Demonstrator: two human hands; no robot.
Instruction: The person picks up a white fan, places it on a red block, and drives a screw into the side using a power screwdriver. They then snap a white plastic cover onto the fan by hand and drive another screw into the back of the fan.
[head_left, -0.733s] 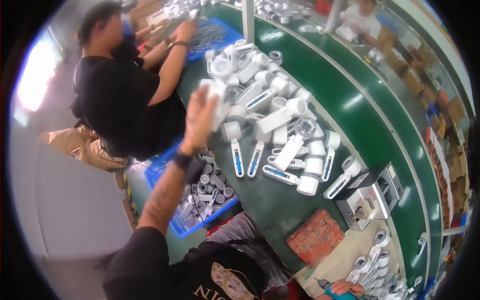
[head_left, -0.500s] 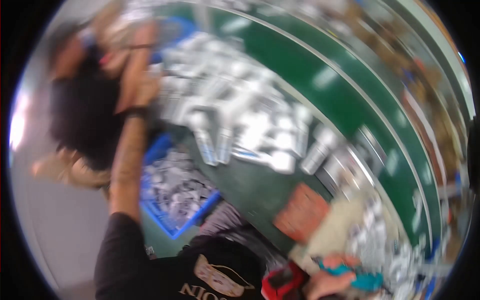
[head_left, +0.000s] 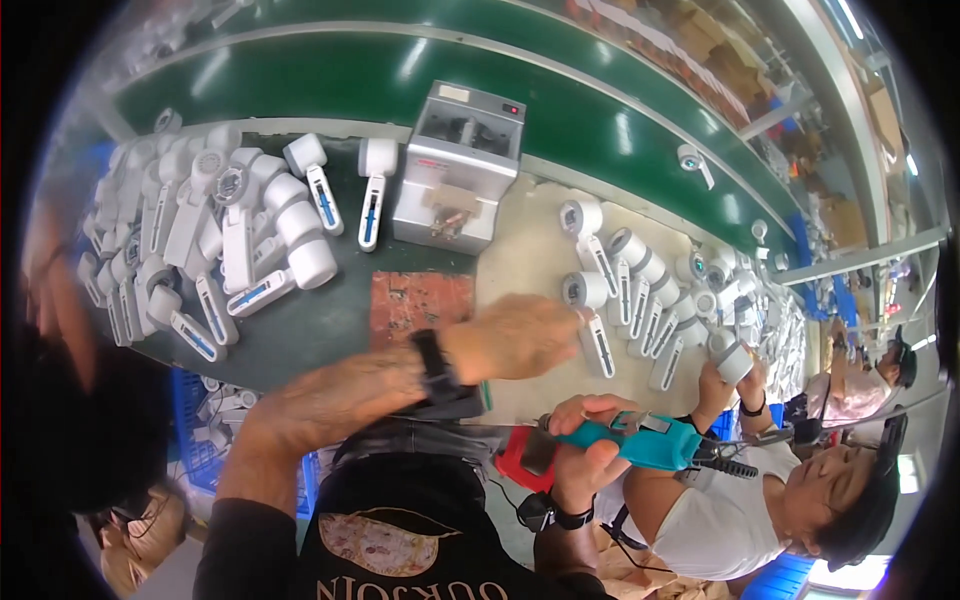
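Observation:
My right hand [head_left: 590,465] is wrapped around a teal electric screwdriver [head_left: 645,440], its body lying across the palm near the bench's front edge. My left hand [head_left: 520,335] reaches rightward over the pale part of the bench, a black band on its wrist. Its fingers are blurred beside a white device with a round drum-like head and slim handle [head_left: 597,345]; whether they touch it I cannot tell. More such devices [head_left: 635,290] lie in a row to the right. A large heap of them [head_left: 215,220] covers the bench's left side, many with a blue strip in the handle.
A silver metal machine [head_left: 455,170] stands at the back, with a worn reddish pad [head_left: 420,305] before it. A blue crate [head_left: 195,440] sits below left. At right, a co-worker's hands hold a white device [head_left: 730,358]. A red-and-black object [head_left: 525,458] is by my waist.
My view has swung rightward. My left arm, earlier stretched toward the heap at the left, now crosses to the devices on the right. The teal screwdriver stays in my right hand.

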